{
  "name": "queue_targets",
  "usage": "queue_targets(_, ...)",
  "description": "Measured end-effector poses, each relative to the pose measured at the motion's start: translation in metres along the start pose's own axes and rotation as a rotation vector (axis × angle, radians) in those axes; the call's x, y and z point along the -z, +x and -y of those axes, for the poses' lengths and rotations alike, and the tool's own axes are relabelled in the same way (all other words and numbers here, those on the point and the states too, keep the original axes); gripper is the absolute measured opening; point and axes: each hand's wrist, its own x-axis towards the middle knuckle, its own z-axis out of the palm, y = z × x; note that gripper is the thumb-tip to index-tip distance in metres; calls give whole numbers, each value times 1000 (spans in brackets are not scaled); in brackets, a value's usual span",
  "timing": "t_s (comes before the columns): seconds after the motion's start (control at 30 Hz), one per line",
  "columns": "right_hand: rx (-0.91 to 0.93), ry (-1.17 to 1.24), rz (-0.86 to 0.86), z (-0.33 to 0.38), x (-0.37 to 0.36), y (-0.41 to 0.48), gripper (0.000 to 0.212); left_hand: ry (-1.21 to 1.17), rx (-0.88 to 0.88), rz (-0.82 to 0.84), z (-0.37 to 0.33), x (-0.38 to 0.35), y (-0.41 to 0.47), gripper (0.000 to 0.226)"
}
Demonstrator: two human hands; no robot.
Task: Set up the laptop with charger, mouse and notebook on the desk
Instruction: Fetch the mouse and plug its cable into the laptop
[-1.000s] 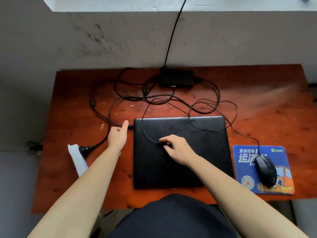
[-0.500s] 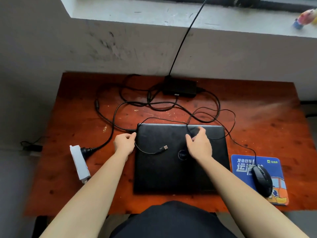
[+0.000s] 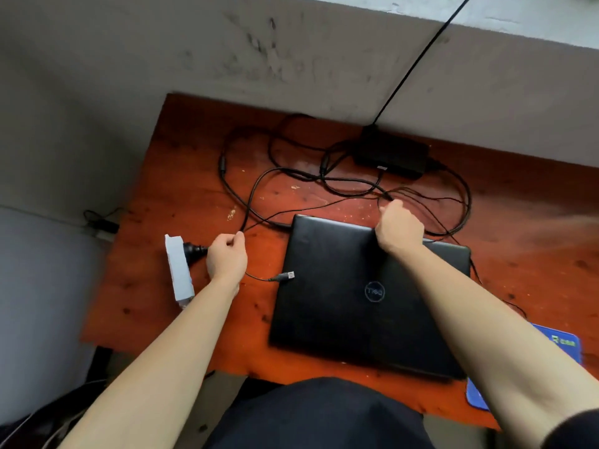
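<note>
A closed black laptop (image 3: 366, 296) lies on the red-brown desk (image 3: 194, 202). My left hand (image 3: 227, 256) is left of the laptop, pinching the thin mouse cable, whose USB plug (image 3: 287, 276) hangs free at the laptop's left edge. My right hand (image 3: 400, 230) is at the laptop's far edge, fingers closed around the cables there. The black charger brick (image 3: 390, 155) sits at the back by the wall, its cables (image 3: 291, 176) tangled across the desk. The blue mouse pad (image 3: 564, 343) shows at the right edge. The mouse and any notebook are out of view.
A white power strip (image 3: 178, 270) with a black plug in it lies at the desk's left edge. A grey wall and ledge rise right behind the desk. One black cable (image 3: 418, 59) runs up the wall. My dark-clothed lap is below the desk's front edge.
The view has swung left. My left hand moved left with the mouse cable, pulling the USB plug off the lid to the laptop's left edge. My right hand reached to the cables behind the laptop.
</note>
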Motion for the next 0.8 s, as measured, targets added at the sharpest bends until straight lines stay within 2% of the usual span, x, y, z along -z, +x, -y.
queue_targets(0.17, 109, 118, -71, 23, -3, 32, 29, 22, -104, 5, 4, 5, -3, 14)
queue_targets(0.33, 201, 161, 49, 25, -13, 30, 30, 104, -129, -10, 7, 7, -8, 48)
queue_targets(0.4, 267, 131, 54, 24, -16, 19, 32, 176, -224, -12, 12, 9, -15, 44)
queue_targets(0.47, 304, 104, 40, 23, -20, 4, 37, 279, -373, 76, 21, 12, -22, 34)
queue_targets(0.57, 321, 78, 4, 21, -27, -20, 37, 468, -548, 200, 36, 18, -31, 34)
queue_targets(0.73, 392, -15, 8, 23, -47, -56, 53, 640, -743, 115, 41, 19, -39, 48)
queue_targets(0.8, 392, -68, 56, 26, -57, -66, 60, 650, -866, 178, 40, 15, -37, 44)
